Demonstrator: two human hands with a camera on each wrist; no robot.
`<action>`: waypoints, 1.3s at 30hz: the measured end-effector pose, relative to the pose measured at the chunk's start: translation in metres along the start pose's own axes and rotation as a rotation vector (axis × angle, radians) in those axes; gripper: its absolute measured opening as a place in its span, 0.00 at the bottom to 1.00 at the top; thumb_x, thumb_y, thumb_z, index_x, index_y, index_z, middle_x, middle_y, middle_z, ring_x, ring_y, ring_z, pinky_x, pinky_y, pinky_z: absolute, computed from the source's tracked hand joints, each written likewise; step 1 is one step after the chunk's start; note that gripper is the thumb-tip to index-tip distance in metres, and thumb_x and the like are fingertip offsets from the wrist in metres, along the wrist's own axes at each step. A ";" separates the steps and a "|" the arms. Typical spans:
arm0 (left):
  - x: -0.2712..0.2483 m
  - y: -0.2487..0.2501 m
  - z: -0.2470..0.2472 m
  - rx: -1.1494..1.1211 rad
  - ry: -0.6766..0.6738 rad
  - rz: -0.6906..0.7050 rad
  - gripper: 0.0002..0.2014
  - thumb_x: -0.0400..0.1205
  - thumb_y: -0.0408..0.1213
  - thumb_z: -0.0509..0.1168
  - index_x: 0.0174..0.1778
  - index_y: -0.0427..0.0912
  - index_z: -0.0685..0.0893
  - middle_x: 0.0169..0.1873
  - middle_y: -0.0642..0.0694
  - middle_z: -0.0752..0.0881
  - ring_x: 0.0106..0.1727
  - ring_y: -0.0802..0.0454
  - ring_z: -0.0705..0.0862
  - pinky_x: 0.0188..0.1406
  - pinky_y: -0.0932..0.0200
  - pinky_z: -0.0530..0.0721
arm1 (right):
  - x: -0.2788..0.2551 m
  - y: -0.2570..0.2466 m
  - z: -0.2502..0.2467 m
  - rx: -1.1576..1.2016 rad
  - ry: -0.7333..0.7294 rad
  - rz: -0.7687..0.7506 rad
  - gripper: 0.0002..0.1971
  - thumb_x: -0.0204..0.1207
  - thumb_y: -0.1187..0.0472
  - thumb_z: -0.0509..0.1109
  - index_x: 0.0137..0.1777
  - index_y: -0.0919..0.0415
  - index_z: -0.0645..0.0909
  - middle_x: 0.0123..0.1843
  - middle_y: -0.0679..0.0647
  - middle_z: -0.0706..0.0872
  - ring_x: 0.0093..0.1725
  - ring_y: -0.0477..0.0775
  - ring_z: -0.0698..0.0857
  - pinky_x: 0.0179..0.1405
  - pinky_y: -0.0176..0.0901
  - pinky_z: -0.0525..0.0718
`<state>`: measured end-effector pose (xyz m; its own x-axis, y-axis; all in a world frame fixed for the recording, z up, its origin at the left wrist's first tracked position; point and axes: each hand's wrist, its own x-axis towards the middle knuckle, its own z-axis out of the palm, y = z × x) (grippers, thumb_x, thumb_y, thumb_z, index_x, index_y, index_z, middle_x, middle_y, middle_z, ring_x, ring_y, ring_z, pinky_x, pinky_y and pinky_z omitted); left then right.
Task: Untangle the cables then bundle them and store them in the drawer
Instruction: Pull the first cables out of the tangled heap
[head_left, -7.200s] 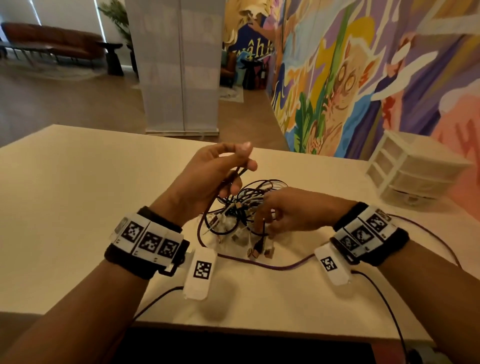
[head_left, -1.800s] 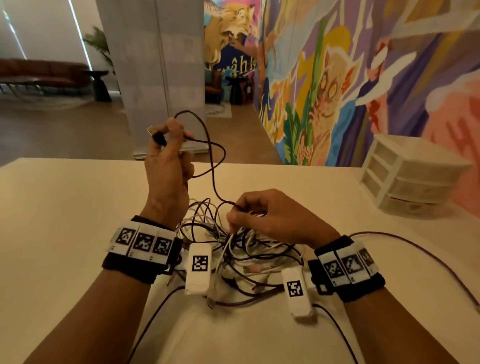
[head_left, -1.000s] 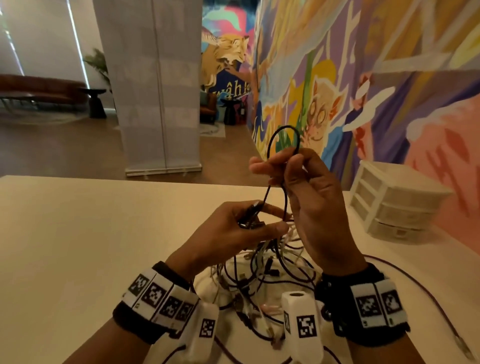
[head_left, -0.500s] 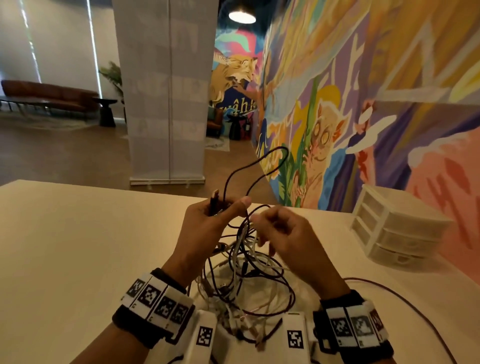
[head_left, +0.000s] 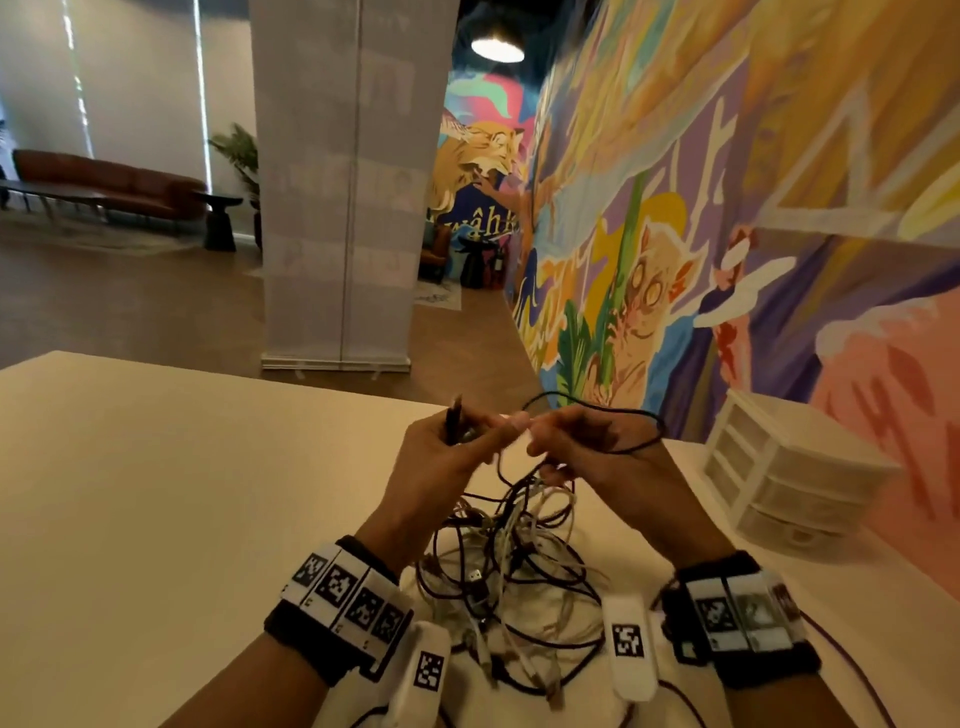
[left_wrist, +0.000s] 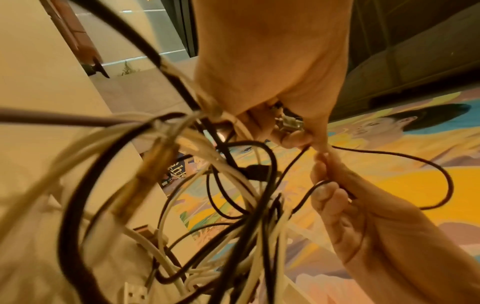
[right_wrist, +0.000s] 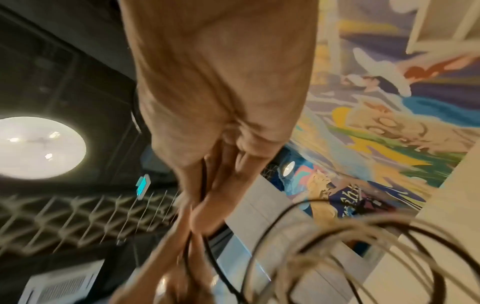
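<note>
1. Left hand (head_left: 447, 457) pinches black cable plug (head_left: 456, 423), raised.
2. Right hand (head_left: 597, 457) grips thin black cable (head_left: 644, 431) loop.
3. Tangle (head_left: 509, 566) on table (head_left: 156, 493), below the hands.
4. Step: untangling; next, likely thread the plug free.
5. Drawer unit (head_left: 789, 478) well right.

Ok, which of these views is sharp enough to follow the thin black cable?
Head view: dim, warm light, fingertips slightly smeared, but the black cable loop beyond the right hand reads clearly. Left wrist view: near cable tangle blurred, loop sharper. Right wrist view: heavy motion blur, ceiling lamp glares.
</note>
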<state>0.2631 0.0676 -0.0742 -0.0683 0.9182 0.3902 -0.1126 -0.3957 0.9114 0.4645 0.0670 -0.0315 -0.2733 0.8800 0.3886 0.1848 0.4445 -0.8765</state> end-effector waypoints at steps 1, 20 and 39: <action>0.002 -0.001 -0.002 -0.014 0.039 -0.009 0.23 0.81 0.51 0.78 0.48 0.29 0.90 0.30 0.55 0.84 0.30 0.64 0.79 0.33 0.70 0.76 | -0.001 -0.002 -0.005 0.010 -0.046 0.030 0.08 0.80 0.62 0.81 0.57 0.62 0.93 0.53 0.60 0.97 0.51 0.58 0.95 0.55 0.45 0.94; 0.009 -0.005 -0.012 -0.294 0.059 -0.175 0.21 0.83 0.62 0.75 0.49 0.45 0.88 0.31 0.51 0.68 0.29 0.55 0.60 0.29 0.58 0.61 | 0.002 -0.031 0.003 -0.267 0.192 -0.112 0.07 0.76 0.69 0.85 0.48 0.57 0.95 0.45 0.48 0.97 0.46 0.46 0.96 0.44 0.37 0.92; 0.005 0.003 -0.012 -0.091 -0.020 -0.013 0.20 0.81 0.54 0.77 0.50 0.38 0.89 0.30 0.55 0.78 0.26 0.62 0.71 0.29 0.67 0.70 | 0.006 -0.063 -0.011 -0.045 0.467 -0.309 0.14 0.82 0.64 0.81 0.65 0.50 0.93 0.58 0.42 0.96 0.59 0.41 0.93 0.58 0.38 0.92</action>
<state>0.2501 0.0709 -0.0709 -0.0461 0.9232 0.3814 -0.2030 -0.3825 0.9014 0.4615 0.0463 0.0290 0.1237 0.6840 0.7189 0.2055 0.6911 -0.6929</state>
